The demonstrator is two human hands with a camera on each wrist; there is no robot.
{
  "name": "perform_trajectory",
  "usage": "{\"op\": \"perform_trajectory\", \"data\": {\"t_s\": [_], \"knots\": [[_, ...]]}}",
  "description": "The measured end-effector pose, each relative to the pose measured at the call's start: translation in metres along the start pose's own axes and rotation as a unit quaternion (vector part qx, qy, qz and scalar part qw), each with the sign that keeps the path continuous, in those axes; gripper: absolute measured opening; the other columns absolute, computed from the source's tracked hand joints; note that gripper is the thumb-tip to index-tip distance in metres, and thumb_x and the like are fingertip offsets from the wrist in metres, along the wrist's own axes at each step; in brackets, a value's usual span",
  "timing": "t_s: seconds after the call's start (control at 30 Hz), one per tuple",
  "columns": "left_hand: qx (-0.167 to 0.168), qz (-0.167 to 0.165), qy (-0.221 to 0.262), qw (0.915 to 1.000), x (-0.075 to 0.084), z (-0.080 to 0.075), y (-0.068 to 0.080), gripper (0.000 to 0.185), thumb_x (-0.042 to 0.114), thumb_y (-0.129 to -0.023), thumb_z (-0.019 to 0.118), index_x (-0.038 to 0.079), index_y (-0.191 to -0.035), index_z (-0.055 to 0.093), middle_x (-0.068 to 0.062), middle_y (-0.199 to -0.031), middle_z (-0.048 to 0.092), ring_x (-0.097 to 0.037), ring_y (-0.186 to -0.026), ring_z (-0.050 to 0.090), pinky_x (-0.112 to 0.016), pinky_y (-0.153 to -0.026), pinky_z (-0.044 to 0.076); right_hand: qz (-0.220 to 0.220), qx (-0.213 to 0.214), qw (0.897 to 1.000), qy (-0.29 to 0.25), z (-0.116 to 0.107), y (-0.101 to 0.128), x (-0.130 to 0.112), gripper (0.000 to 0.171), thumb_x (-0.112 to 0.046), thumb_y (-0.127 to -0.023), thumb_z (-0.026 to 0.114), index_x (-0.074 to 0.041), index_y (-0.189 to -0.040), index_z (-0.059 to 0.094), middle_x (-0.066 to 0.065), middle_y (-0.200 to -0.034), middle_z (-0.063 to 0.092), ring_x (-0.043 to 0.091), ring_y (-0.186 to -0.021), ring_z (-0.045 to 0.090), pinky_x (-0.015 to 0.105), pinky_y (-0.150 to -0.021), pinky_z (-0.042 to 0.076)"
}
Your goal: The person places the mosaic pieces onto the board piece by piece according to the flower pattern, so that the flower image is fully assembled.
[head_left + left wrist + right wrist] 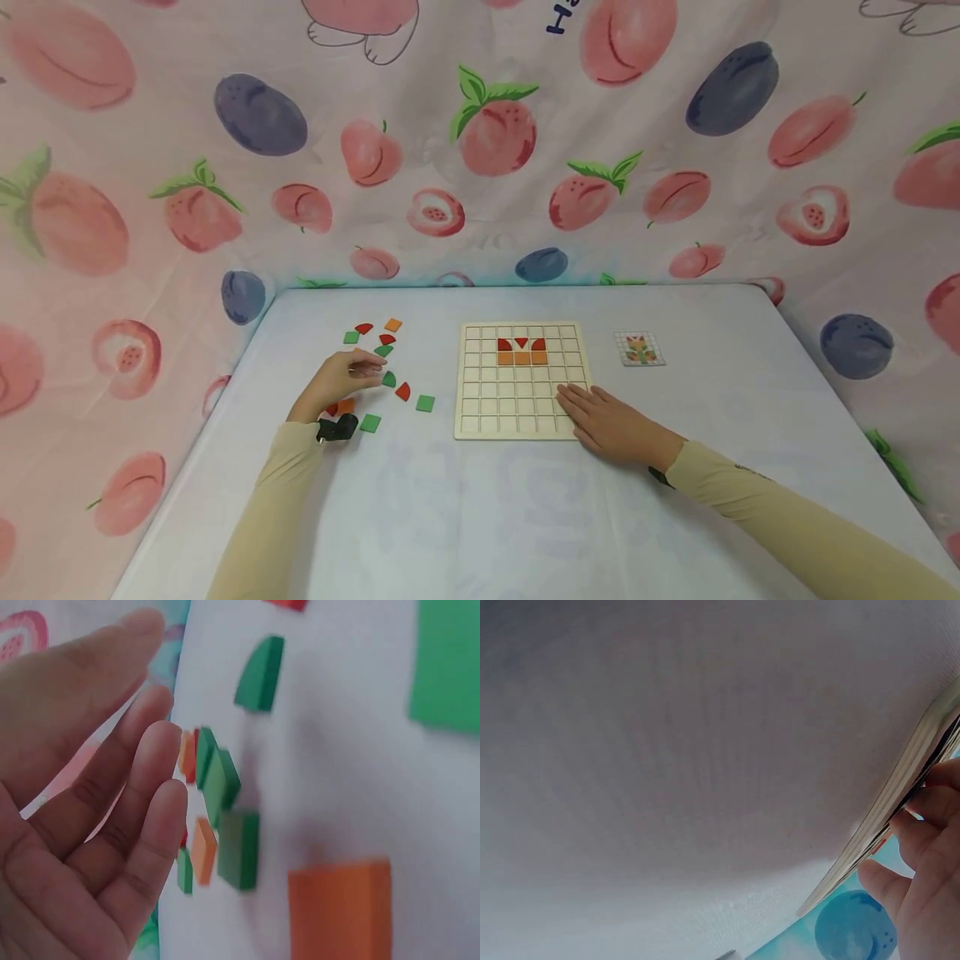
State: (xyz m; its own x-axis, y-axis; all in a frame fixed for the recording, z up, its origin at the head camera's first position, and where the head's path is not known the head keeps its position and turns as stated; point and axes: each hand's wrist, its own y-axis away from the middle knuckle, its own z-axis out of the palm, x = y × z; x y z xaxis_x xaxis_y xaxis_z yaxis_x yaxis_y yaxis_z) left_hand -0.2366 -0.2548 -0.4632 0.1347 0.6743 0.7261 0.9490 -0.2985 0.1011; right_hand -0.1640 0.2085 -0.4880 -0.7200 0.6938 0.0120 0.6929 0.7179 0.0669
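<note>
My left hand [339, 382] hovers over loose flat pieces on the left, fingers loosely bent, with nothing between them. A green quarter-circle piece [388, 379] lies just right of its fingertips; a red one [403, 391] is a little farther right. In the left wrist view an orange square [337, 911] stands out beside the fingers. My right hand [618, 423] rests with straight fingers on the right edge of a pale wooden grid board [480, 408]. Set in the board are three orange squares [522, 358] in a row, with red pieces [538, 344] directly above them.
A small pattern card [640, 349] showing a flower on a grid lies right of the board. Green squares [425, 403] and other pieces are scattered left of the board. A fruit-print cloth [480, 217] hangs behind the white table [465, 508].
</note>
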Motion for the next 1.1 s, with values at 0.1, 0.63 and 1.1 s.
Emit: {"op": "perform_trajectory", "data": {"t_s": [0.1, 0.63, 1.1], "knots": [[0.000, -0.012, -0.008, 0.9999, -0.007, -0.005, 0.008, 0.034, 0.015, -0.083, 0.072, 0.004, -0.115, 0.066, -0.014, -0.111, 0.067, -0.024, -0.097, 0.061, -0.040, -0.091, 0.050, -0.007, 0.013, 1.000, 0.005, -0.002, 0.001, -0.001, 0.054, -0.027, -0.098, 0.045, 0.000, -0.143, 0.036, 0.015, -0.150, 0.035, 0.030, -0.138, 0.034, 0.050, -0.108, 0.033], [-0.032, -0.002, -0.068, 0.9972, -0.037, -0.017, 0.030, 0.035, 0.017, -0.075, 0.079, 0.006, -0.108, 0.069, -0.014, -0.110, 0.068, -0.029, -0.101, 0.061, -0.045, -0.090, 0.048, -0.012, 0.011, 1.000, 0.004, -0.004, 0.002, -0.001, 0.054, -0.028, -0.099, 0.043, -0.001, -0.144, 0.034, 0.014, -0.151, 0.033, 0.029, -0.140, 0.032, 0.050, -0.109, 0.033], [-0.024, -0.038, -0.049, 0.9978, -0.032, -0.009, 0.020, 0.034, 0.011, -0.077, 0.076, 0.007, -0.110, 0.068, -0.009, -0.099, 0.065, -0.019, -0.089, 0.056, -0.033, -0.083, 0.047, 0.001, -0.005, 1.000, -0.007, -0.004, 0.000, -0.001, 0.055, -0.030, -0.099, 0.042, -0.001, -0.145, 0.032, 0.013, -0.152, 0.031, 0.029, -0.141, 0.030, 0.050, -0.110, 0.030]]}}
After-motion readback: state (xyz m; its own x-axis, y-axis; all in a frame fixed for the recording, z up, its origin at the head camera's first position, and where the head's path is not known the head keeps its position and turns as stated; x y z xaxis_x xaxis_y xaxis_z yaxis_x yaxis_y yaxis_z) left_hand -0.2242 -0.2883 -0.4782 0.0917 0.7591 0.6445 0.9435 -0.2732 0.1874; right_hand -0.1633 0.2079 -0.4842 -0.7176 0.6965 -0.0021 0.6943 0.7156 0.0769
